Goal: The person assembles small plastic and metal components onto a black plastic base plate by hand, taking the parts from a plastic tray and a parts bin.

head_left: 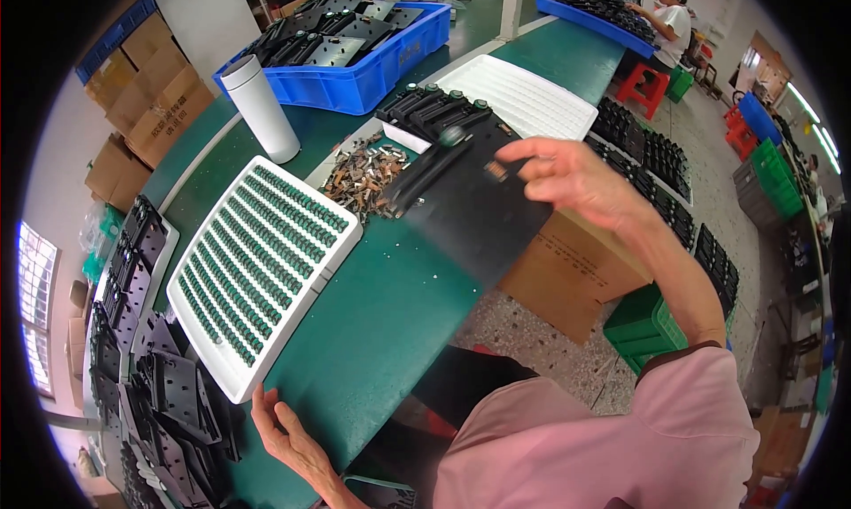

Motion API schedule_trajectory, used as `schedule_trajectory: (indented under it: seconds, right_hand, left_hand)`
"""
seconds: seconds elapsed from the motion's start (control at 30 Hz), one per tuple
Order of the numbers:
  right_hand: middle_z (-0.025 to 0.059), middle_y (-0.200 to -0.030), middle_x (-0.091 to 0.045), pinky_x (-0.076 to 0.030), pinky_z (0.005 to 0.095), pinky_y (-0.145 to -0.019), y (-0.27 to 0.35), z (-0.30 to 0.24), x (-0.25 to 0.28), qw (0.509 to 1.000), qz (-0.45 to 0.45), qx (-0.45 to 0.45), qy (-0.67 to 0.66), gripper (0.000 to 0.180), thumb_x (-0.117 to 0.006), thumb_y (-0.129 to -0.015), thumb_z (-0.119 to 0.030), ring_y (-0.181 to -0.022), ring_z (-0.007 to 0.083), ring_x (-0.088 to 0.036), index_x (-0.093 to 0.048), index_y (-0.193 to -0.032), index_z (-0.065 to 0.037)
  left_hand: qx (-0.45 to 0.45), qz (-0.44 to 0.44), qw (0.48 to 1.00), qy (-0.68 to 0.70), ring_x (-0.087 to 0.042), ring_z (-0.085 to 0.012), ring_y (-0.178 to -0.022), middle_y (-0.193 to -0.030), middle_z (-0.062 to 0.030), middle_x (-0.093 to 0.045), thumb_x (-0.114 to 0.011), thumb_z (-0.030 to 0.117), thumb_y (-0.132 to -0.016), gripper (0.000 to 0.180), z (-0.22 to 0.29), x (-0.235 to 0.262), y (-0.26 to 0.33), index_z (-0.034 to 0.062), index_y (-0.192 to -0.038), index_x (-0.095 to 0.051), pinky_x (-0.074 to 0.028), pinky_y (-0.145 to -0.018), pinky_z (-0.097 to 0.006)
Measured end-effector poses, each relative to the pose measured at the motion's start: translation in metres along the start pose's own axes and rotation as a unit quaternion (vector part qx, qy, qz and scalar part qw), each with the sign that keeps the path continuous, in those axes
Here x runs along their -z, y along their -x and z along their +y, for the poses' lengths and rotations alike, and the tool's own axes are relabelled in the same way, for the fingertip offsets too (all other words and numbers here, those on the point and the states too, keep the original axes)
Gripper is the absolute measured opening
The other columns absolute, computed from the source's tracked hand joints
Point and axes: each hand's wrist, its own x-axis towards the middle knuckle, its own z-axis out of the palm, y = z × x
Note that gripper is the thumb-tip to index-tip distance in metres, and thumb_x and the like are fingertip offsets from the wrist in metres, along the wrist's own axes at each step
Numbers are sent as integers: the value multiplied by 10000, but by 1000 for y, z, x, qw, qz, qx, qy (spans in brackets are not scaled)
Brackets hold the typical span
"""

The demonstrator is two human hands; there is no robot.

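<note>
My right hand (567, 179) hovers over a black flat plate with tube-like parts (483, 212), its fingers drawn together in a pinch. A blurred copper-coloured bit (495, 169) shows at the fingertips; whether they grip it I cannot make out. The plate is also smeared by motion. Beside it lies a heap of small brown and silver metal pieces (365, 174). My left hand (285, 434) is open at the near corner of a white tray (315, 289), fingers apart, close to its rim. Rows of small green and black round parts (266, 252) fill that tray.
A white bottle (260, 110) stands behind the tray, before a blue bin (346, 88) of black plates. Another white tray (523, 93) lies beyond. Stacked black assemblies (173, 394) line the left. A cardboard box (576, 265) and green crate (644, 330) stand at right. A person (671, 23) works far off.
</note>
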Motion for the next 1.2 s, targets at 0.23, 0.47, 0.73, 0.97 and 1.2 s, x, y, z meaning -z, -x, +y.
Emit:
schedule_trajectory:
  seconds: [0.23,0.47,0.73,0.97,1.2]
  right_hand:
    - [43,-1011,-692,-565,292,-831,-10,48,88,994,75,-44,-59,536,-649,-860,-23,-872,107,-673,-517,-1379,-1]
    - [-1,-883,-650,-534,276,-729,-36,62,93,989,109,-79,-56,495,-611,-877,12,-794,98,-626,-560,-1366,-48]
    - [-6,-898,-646,-522,260,-729,-47,62,96,991,101,-85,31,494,-652,-849,-22,-795,83,-613,-552,-1332,-22]
    - [38,-905,-650,-479,266,-749,-53,72,97,968,155,-38,196,379,-630,-863,-45,-837,102,-603,-608,-1238,5]
    - [74,-987,-652,-463,289,-868,-49,68,84,959,168,-26,226,360,-615,-880,-51,-924,143,-600,-608,-1232,25]
  left_hand:
    - [6,-8,1000,-6,-582,-200,-1025,-1107,-102,-632,-588,191,-1013,400,7,-3,2,9,-1369,-567,-461,-926,-337]
    - [10,-6,1000,-4,-586,-197,-1026,-1108,-102,-632,-580,157,-1015,383,1,-1,2,-1,-1363,-567,-464,-930,-336]
    - [13,-12,1000,-13,-594,-204,-1034,-1117,-111,-635,-577,158,-1013,376,4,-1,2,-5,-1352,-572,-470,-932,-341]
    - [12,-13,1000,-15,-600,-210,-1043,-1126,-118,-637,-581,173,-1013,379,2,-1,3,-7,-1347,-575,-473,-936,-347]
    - [10,-19,999,-26,-607,-223,-1049,-1133,-124,-638,-589,212,-1014,389,1,1,2,-12,-1333,-583,-475,-940,-356]
